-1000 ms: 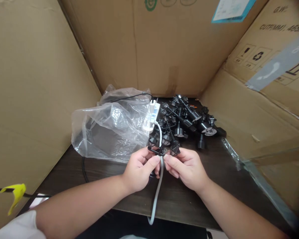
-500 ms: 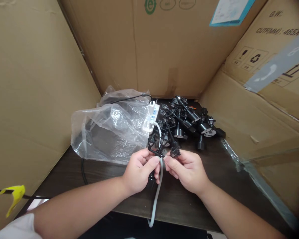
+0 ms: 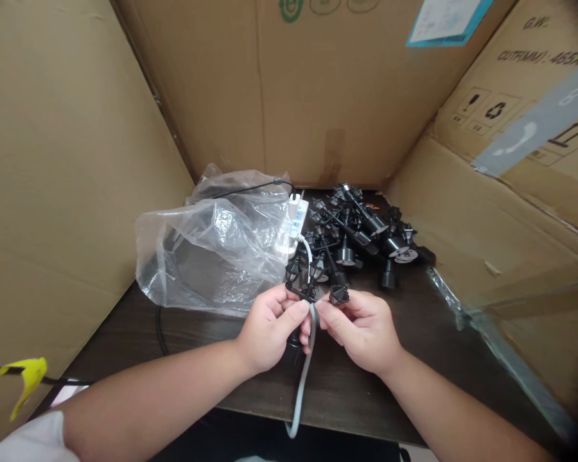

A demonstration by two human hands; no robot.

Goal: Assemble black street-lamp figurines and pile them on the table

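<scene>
My left hand [image 3: 270, 330] and my right hand [image 3: 359, 333] pinch a black plastic lantern-shaped light fitting [image 3: 339, 294] between their fingertips. It is joined by a black bar to a second small lantern [image 3: 293, 273]. A grey-white cable [image 3: 302, 372] runs up between my hands, loops down over the table edge and curves up to a white power strip [image 3: 296, 224]. Just beyond my hands lies a heap of black lantern fittings and spikes [image 3: 361, 231], tangled together. Part of the held piece is hidden by my fingers.
A crumpled clear plastic bag [image 3: 212, 256] lies left of the power strip, with a thin black cord [image 3: 161, 330] beneath it. Cardboard panels [image 3: 318, 96] stand around the dark table [image 3: 366, 385] on three sides. A yellow tag [image 3: 29, 378] hangs at far left.
The view has shifted very slightly. Both hands keep the same hold on the fitting, and the cable and heap stay in place.
</scene>
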